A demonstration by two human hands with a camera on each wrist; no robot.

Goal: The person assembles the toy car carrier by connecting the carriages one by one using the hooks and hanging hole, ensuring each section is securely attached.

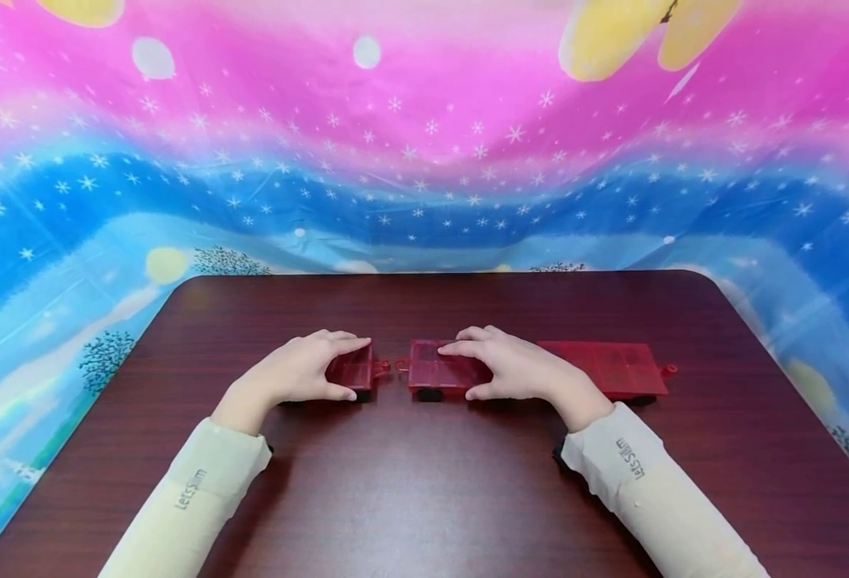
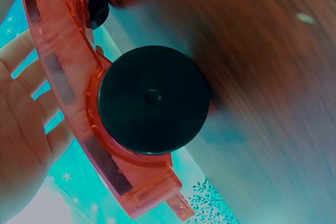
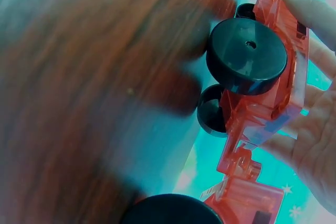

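My left hand (image 1: 298, 368) grips a see-through red toy wagon (image 1: 355, 368) from above, thumb on the near side and fingers over the far side. One black wheel (image 2: 155, 99) fills the middle of the left wrist view. With my right hand (image 1: 526, 368) I hold a second red toy wagon (image 1: 428, 361); its black wheels (image 3: 247, 56) show in the right wrist view. The left wagon's hitch peg (image 1: 383, 367) faces the second wagon's loop (image 1: 401, 366) across a small gap. Behind my right hand, a third red wagon (image 1: 612, 365) is joined by a coupling (image 3: 244, 163).
The wagons stand in a row across the dark wood table (image 1: 424, 490). Another hitch peg (image 1: 669, 370) sticks out at the row's right end. A pink and blue patterned cloth (image 1: 424, 160) hangs behind the table and along its sides.
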